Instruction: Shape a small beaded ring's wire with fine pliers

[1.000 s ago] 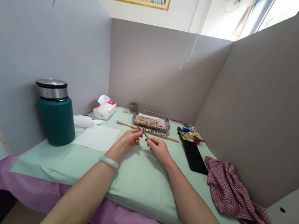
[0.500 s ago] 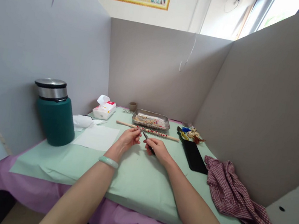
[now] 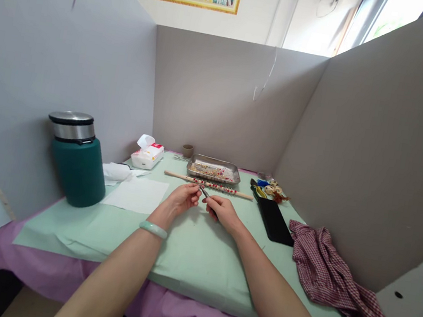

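Note:
My right hand (image 3: 222,210) is wrapped round a pair of pliers (image 3: 204,192), whose slim metal jaws point up and left. The jaw tips meet the fingertips of my left hand (image 3: 184,197), which are pinched on something too small to make out. A pale green bangle (image 3: 153,229) circles my left wrist. Just beyond both hands lies a thin wooden stick (image 3: 178,175) with red and silvery beaded pieces along its middle. Behind the stick sits a metal tray (image 3: 213,178) holding many small gold and red bits.
A green flask (image 3: 78,168), a tissue pack (image 3: 147,155) and white paper (image 3: 136,194) are on the left. To the right lie a black flat case (image 3: 274,221), tassels (image 3: 273,189) and a checked cloth (image 3: 329,267). Partition walls (image 3: 230,96) enclose the table.
The pliers have shifted slightly left and their jaw tips now reach my left fingertips. My right hand has closed further round the handles, which show less than before.

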{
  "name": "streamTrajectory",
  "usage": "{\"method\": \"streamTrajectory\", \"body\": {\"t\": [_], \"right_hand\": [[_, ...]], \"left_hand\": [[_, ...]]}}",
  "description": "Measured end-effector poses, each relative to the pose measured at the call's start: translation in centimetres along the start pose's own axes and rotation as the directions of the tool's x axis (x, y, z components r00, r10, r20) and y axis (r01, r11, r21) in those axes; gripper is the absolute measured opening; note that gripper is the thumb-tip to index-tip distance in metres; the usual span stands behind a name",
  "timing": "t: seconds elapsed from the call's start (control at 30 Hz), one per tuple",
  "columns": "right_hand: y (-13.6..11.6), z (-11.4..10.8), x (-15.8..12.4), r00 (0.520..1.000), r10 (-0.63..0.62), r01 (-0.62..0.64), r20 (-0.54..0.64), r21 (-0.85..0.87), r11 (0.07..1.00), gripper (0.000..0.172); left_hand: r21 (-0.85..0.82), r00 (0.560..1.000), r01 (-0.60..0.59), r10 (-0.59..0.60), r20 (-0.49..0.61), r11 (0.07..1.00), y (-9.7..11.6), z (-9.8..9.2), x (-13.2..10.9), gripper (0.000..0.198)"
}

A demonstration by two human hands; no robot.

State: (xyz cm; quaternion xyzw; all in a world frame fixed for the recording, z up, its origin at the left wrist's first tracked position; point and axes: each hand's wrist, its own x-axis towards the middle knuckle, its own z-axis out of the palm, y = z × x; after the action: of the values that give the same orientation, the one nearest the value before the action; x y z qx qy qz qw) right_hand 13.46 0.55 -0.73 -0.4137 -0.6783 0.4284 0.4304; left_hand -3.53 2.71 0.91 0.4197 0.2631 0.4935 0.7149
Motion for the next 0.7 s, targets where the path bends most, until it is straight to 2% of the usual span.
{"method": "streamTrajectory", "body": {"t": [0.1, 0.23, 0.4, 0.53, 0.6, 0.7], "right_hand": [[-0.3, 0.1, -0.2, 1.0, -0.012, 0.012, -0.001, 0.024, 1.0, 0.03], [-0.8, 0.0, -0.4, 0.998, 0.039, -0.046, 0.046, 0.146, 0.988, 0.031], [-1.4, 0.2, -0.7, 0.973, 0.113, -0.18, 0.199, 0.36, 0.916, 0.034], [-1.8, 0.0, -0.8, 0.944, 0.122, -0.258, 0.307, 0.458, 0.851, 0.036], [-2.0, -0.7, -0.7, 0.964, 0.092, -0.212, 0.25, 0.512, 0.832, 0.036], [-2.1, -2.2, -0.3, 1.0, 0.015, -0.007, -0.011, 0.554, 0.832, 0.038]], "left_hand": [[-0.019, 1.0, 0.001, -0.001, 0.021, 1.0, 0.0, -0.2, 0.1, 0.009], [-0.031, 0.999, 0.006, -0.005, 0.042, 0.999, 0.1, -0.4, 0.2, 0.015], [-0.064, 0.993, 0.02, -0.012, 0.119, 0.998, 0.5, -0.3, -0.1, 0.02], [-0.037, 0.985, -0.014, 0.02, 0.173, 0.999, 0.7, 0.0, -0.5, 0.023], [0.014, 0.986, 0.013, -0.016, 0.165, 1.0, 0.5, 0.1, -0.5, 0.021], [0.119, 0.994, 0.085, -0.093, 0.062, 0.989, -0.1, 0.2, -0.4, 0.017]]}}
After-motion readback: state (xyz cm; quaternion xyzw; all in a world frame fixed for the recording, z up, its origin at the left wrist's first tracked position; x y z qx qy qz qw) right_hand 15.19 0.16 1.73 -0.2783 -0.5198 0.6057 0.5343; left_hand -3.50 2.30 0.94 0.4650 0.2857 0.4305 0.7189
